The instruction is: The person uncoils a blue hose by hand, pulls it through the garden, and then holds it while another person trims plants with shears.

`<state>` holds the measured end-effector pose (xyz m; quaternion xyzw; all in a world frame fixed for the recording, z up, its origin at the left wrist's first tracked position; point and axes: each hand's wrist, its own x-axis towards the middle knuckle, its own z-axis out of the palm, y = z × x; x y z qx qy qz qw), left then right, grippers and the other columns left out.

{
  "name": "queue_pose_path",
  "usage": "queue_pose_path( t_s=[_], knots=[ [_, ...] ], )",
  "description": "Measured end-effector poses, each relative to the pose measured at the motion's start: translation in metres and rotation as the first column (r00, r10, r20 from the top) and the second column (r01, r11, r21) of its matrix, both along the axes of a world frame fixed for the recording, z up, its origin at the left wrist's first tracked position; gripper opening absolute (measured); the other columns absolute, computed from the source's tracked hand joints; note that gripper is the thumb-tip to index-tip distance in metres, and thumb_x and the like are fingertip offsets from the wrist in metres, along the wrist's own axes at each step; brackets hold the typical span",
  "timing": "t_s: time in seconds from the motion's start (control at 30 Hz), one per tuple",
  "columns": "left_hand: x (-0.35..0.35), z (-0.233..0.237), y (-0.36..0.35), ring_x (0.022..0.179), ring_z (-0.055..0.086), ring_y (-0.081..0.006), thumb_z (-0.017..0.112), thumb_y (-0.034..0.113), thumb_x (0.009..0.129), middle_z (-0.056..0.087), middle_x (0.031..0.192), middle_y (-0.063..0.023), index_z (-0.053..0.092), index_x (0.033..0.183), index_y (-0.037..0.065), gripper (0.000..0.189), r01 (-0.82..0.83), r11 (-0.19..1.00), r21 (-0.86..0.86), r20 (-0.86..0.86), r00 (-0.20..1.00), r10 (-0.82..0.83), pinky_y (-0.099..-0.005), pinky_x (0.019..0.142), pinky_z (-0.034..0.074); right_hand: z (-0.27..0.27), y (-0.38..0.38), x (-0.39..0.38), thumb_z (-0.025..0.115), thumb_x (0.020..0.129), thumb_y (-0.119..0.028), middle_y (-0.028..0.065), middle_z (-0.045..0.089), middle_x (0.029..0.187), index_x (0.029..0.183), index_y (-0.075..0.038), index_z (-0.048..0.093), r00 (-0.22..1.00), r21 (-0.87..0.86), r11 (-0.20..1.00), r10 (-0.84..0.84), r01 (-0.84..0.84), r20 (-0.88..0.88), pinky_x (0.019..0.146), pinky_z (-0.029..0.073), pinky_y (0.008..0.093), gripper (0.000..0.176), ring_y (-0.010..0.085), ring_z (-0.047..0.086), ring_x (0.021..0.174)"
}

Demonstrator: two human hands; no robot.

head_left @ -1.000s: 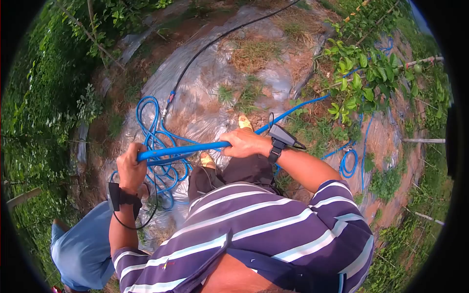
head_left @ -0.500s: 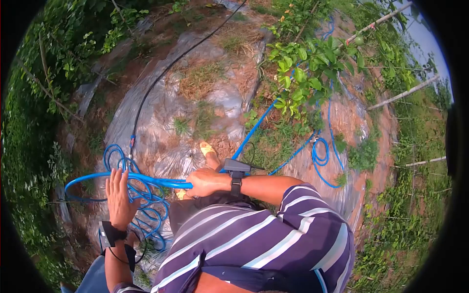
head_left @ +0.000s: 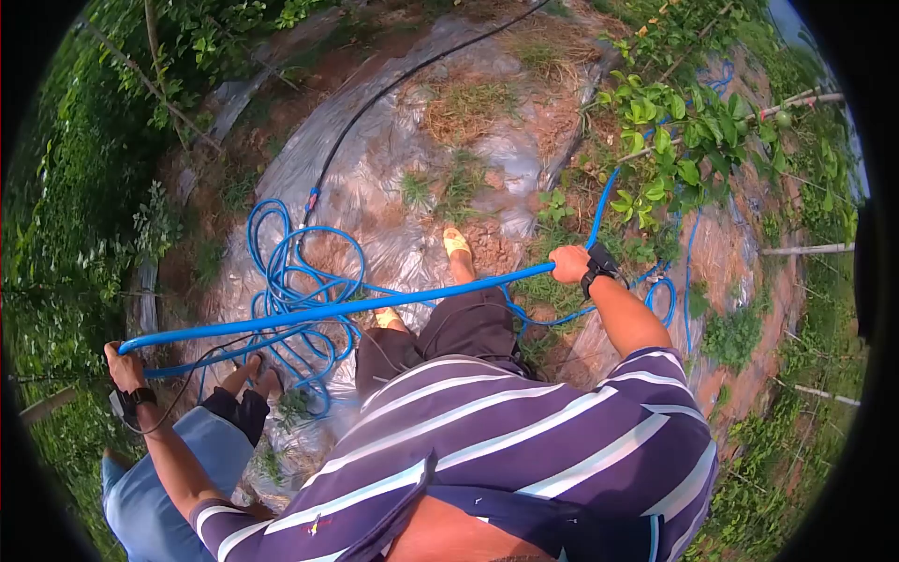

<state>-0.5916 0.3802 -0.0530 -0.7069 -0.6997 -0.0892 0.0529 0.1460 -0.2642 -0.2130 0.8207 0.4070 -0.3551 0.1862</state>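
A blue hose [head_left: 346, 307] stretches between my hands across the front of my body. At the far left, my left hand [head_left: 124, 365] is closed round one end of this stretch, where the hose bends back. My right hand [head_left: 568, 264] grips the hose on the right, and from there it runs up toward the leafy plant. Loose blue coils [head_left: 281, 272] lie on the ground between my hands, beyond the taut stretch. A black hose [head_left: 361, 110] meets the coils at a connector [head_left: 312, 199].
Another person [head_left: 183, 459] in blue is close by at the lower left. Silvery plastic sheeting [head_left: 300, 155] covers parts of the soil. A leafy plant [head_left: 688, 131] hangs at the upper right, near poles. More blue hose [head_left: 661, 298] lies on the right.
My left hand has moved out to the left and closed on the hose. My right hand has moved right, still gripping, and the hose is now stretched between them. The view has shifted.
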Motion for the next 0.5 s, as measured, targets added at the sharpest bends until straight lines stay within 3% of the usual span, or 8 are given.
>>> queue_pose_path(
  t_s=[0.07, 0.13, 0.23, 0.33, 0.37, 0.43, 0.47, 0.5],
  knots=[
    [0.028, -0.022, -0.016, 0.114, 0.061, -0.0412, 0.064, 0.018, 0.088, 0.063, 0.126, -0.0223, 0.048, 0.134, 0.008, 0.05, 0.0, 1.0, 0.007, -0.252, 0.968, 0.002, -0.0509, 0.089, 0.05, 0.036, 0.041, -0.048, 0.07, 0.081, -0.036, 0.0139, 0.072, 0.083, 0.083, -0.015, 0.076, 0.982, 0.005, 0.989, -0.149, 0.15, -0.113, 0.075, 0.051, 0.049, 0.021, 0.0336, 0.07, 0.084],
    [0.118, -0.027, -0.079, 0.137, 0.042, -0.0397, 0.068, 0.009, 0.077, 0.05, 0.142, -0.0204, 0.035, 0.15, 0.006, 0.08, 0.52, 0.851, -0.068, -0.224, 0.823, -0.521, -0.0489, 0.111, 0.036, 0.055, 0.091, -0.102, 0.069, 0.082, -0.042, 0.0156, 0.071, 0.083, 0.082, -0.015, 0.075, 0.962, 0.098, 0.992, -0.053, 0.082, -0.269, 0.072, 0.052, 0.0492, 0.028, 0.0385, 0.069, 0.081],
    [0.259, -0.028, -0.213, 0.147, 0.03, -0.0385, 0.079, 0.01, 0.066, 0.042, 0.151, -0.0177, 0.036, 0.149, 0.007, 0.093, 0.813, 0.429, -0.393, 0.169, 0.522, -0.836, -0.0545, 0.119, 0.023, 0.089, 0.165, -0.186, 0.071, 0.078, -0.039, 0.0204, 0.07, 0.08, 0.089, -0.004, 0.074, 0.838, 0.329, 0.934, 0.063, 0.142, -0.542, 0.071, 0.051, 0.0504, 0.037, 0.0405, 0.068, 0.079],
    [0.323, -0.028, -0.292, 0.133, 0.049, -0.0368, 0.08, 0.016, 0.069, 0.057, 0.136, -0.0198, 0.044, 0.143, 0.007, 0.083, 0.951, 0.028, -0.309, 0.666, 0.238, -0.707, -0.0517, 0.116, 0.031, 0.155, 0.217, -0.238, 0.068, 0.08, -0.035, 0.0245, 0.065, 0.075, 0.085, 0.002, 0.063, 0.685, 0.451, 0.878, 0.23, 0.161, -0.691, 0.067, 0.05, 0.0512, 0.038, 0.0424, 0.067, 0.076],
    [0.333, -0.015, -0.297, 0.102, 0.066, -0.0373, 0.077, 0.014, 0.072, 0.07, 0.103, -0.018, 0.057, 0.127, 0.009, 0.059, 0.964, 0.089, -0.249, 0.65, 0.234, -0.723, -0.0478, 0.097, 0.048, 0.157, 0.221, -0.25, 0.069, 0.081, -0.033, 0.0252, 0.065, 0.076, 0.086, 0.003, 0.061, 0.647, 0.518, 0.826, 0.272, 0.223, -0.712, 0.066, 0.05, 0.0507, 0.037, 0.0431, 0.065, 0.075],
    [0.311, -0.015, -0.263, 0.073, 0.067, -0.0369, 0.075, 0.01, 0.075, 0.068, 0.075, -0.0143, 0.063, 0.105, 0.01, 0.032, 0.905, 0.25, -0.344, 0.52, 0.406, -0.752, -0.0463, 0.071, 0.053, 0.156, 0.226, -0.255, 0.069, 0.081, -0.028, 0.0235, 0.063, 0.074, 0.087, 0.0, 0.061, 0.596, 0.628, 0.686, 0.345, 0.367, -0.725, 0.066, 0.048, 0.0517, 0.031, 0.0426, 0.064, 0.074],
    [0.301, -0.001, -0.243, 0.062, 0.064, -0.0375, 0.071, 0.005, 0.079, 0.062, 0.067, -0.0156, 0.062, 0.093, 0.009, 0.017, 0.937, 0.33, -0.114, 0.487, 0.342, -0.803, -0.0468, 0.056, 0.047, 0.152, 0.226, -0.237, 0.068, 0.081, -0.029, 0.0229, 0.064, 0.076, 0.088, -0.001, 0.062, 0.626, 0.643, 0.711, 0.37, 0.285, -0.686, 0.066, 0.048, 0.0516, 0.03, 0.0425, 0.064, 0.075],
    [0.289, 0.03, -0.224, 0.064, 0.063, -0.0395, 0.065, 0.002, 0.084, 0.062, 0.069, -0.0173, 0.061, 0.095, 0.009, 0.014, 0.86, 0.486, -0.157, 0.466, 0.498, -0.731, -0.0455, 0.057, 0.046, 0.148, 0.226, -0.208, 0.068, 0.081, -0.03, 0.0222, 0.064, 0.077, 0.089, -0.003, 0.063, 0.651, 0.65, 0.732, 0.394, 0.205, -0.649, 0.066, 0.048, 0.0515, 0.029, 0.0423, 0.064, 0.076]
  ],
)
